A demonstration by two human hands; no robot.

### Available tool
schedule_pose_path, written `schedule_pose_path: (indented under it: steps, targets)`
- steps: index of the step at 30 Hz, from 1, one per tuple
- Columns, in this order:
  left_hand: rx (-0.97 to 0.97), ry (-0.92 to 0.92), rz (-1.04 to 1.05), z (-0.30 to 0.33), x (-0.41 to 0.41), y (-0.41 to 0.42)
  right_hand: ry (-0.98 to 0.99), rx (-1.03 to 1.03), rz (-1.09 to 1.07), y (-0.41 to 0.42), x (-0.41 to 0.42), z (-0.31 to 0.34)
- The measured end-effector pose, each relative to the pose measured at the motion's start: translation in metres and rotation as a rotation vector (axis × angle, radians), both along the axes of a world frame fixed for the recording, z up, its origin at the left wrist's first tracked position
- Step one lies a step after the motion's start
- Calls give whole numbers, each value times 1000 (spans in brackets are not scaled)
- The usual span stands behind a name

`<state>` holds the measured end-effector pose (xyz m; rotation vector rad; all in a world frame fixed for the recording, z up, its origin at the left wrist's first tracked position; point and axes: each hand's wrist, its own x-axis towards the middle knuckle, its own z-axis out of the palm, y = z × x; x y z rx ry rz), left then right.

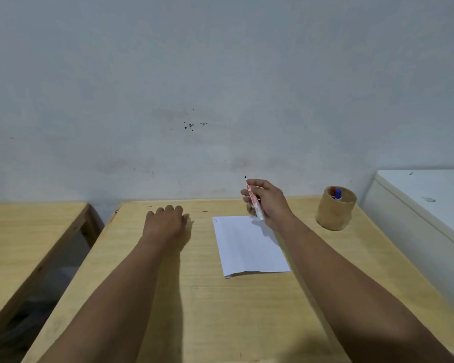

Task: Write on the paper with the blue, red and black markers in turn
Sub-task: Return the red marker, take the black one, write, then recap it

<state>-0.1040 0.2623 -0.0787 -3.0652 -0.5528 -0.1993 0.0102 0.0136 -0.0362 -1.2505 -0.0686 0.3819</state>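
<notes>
1. Head view, looking down on a light wooden table [194,297] set against a pale wall.
2. Left hand [165,222] lying palm down near the far edge, left of the sheet, fingers relaxed and spread, gripping nothing.
3. Right hand [269,203] raised over the paper's far right corner, fingers curled around a white-barrelled held marker [254,203], which slants steeply and is clear of the sheet.
4. Paper [249,244] flat on the right half of the surface, a little askew, with small red strokes [215,220] at its far left corner. No blue writing discernible.
5. Round wooden pen holder [336,210] near the far right corner, holding a red marker [332,191] and a blue marker [338,193] upright.
6. Probably the black marker's turn, since the red and blue ones sit in the holder. Ink colour and cap not clear enough to confirm.
7. Next move likely calls for uncapping if needed, turning the writing tip downward, lowering it onto a blank area, and steadying the sheet with the free hand.
</notes>
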Motion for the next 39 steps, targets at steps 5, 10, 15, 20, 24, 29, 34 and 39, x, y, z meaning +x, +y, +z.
schedule_pose_path:
  steps: [5, 10, 15, 20, 24, 29, 34, 39]
  targets:
    - [15, -60, -3, -16, -7, 4, 254, 297, 82, -10, 11, -3]
    - [-54, -321, -135, -3, -11, -10, 114, 128, 89, -8, 5, -5]
    - [-247, -365, -358, -18, -25, -59, -86, -196, -56, 20, -4, -11]
    - [-260, -247, -435, -36, -27, -65, -234, -324, -24, 44, -18, -38]
    - [-216, -227, -430, -38, -28, -64, -290, -388, -16, 57, -25, -59]
    - [-216, -251, -380, -39, -29, -64, -286, -424, -67, 58, -28, -74]
    - [-198, -263, -305, -46, -31, -65, -309, -466, -83, 57, -28, -78]
    - [-227, -271, -273, -48, -32, -64, -339, -495, -79, 58, -26, -81]
